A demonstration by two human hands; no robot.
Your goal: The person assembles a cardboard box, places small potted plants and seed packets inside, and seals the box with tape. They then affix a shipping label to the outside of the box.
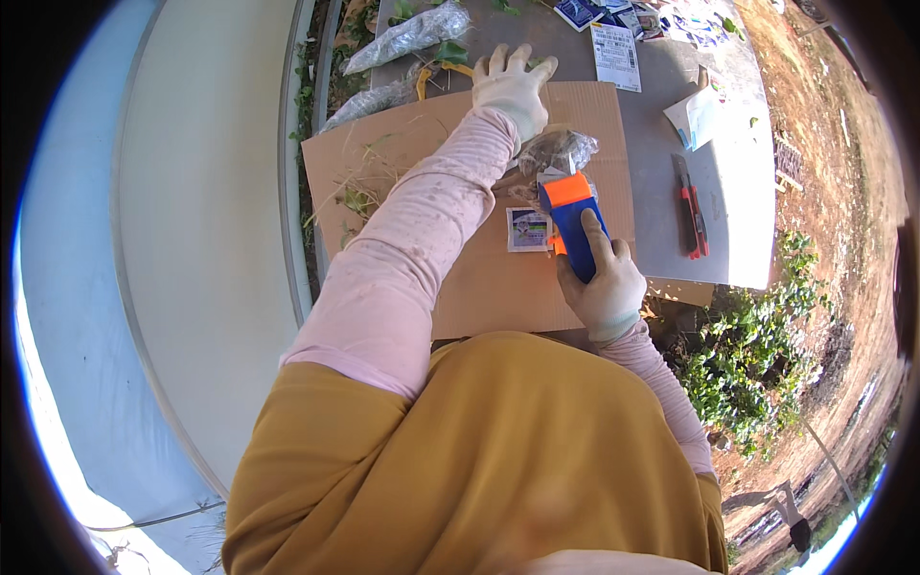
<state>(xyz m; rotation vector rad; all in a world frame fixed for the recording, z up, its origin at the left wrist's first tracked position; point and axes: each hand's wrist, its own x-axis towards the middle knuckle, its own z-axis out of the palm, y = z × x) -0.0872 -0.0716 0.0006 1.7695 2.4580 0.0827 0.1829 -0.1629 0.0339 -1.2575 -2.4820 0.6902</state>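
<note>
My right hand (611, 291), in a pale work glove, grips a blue-and-orange hand-held tool (581, 233), seemingly a tape dispenser, over a cardboard sheet (496, 287). Close to its left side lies a small printed sachet (528, 230). A clear plastic-wrapped bundle (557, 152) rests on the cardboard just beyond the tool; brown stems show at its near end. My left hand (512, 83), gloved too, reaches to the far edge of the cardboard with fingers spread and nothing visible in them. Yellow handles of a tool (422, 83) lie just left of those fingers, partly hidden.
Plastic-wrapped bundles (410, 34) lie at the far left of the grey table (661, 122). Toward the right are a printed slip (616, 57), several sachets (618, 14), a torn packet (696, 118) and red-and-black utility knives (691, 215). Loose plant stems (359, 194) cover the cardboard's left part.
</note>
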